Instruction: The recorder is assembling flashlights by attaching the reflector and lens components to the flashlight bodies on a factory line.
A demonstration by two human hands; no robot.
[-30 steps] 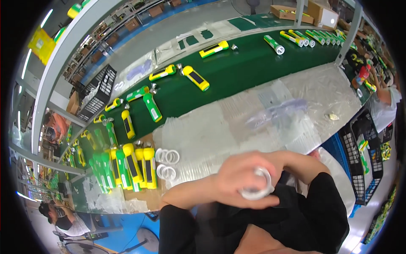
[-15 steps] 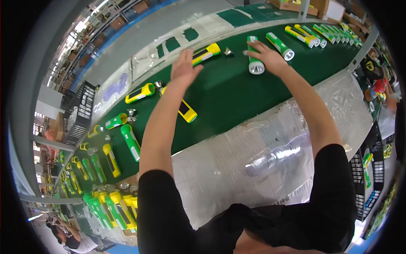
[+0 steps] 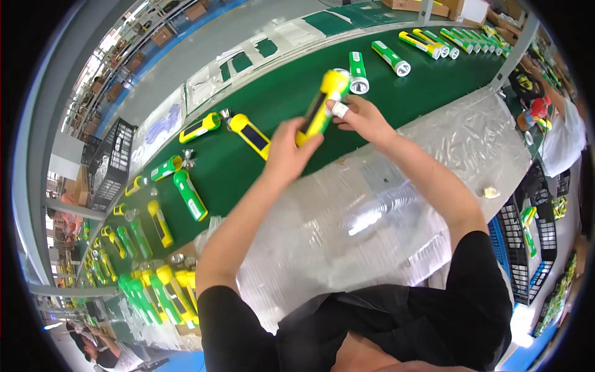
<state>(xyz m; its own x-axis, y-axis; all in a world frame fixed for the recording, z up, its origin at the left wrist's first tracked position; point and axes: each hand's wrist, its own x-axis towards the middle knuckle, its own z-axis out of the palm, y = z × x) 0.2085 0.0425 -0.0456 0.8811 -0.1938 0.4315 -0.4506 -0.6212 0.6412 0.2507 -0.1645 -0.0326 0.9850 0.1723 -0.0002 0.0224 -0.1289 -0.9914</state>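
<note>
Raised since the earlier frame, a yellow torch [image 3: 317, 110] slants above the green belt [image 3: 421, 93], tail gripped by the left hand [image 3: 289, 152]; whether the right hand [image 3: 367, 121] grips is unclear. Probably light, rigid; best held mid-barrel.

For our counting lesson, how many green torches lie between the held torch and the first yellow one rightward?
2: one green torch just beyond the right hand, another farther right. The held torch could hide more.

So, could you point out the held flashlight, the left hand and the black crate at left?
Held flashlight [image 3: 320, 110]: head view, middle of its body.
Left hand [image 3: 290, 150]: head view, back of the hand.
Black crate [image 3: 118, 164]: head view, mesh side wall.
</note>
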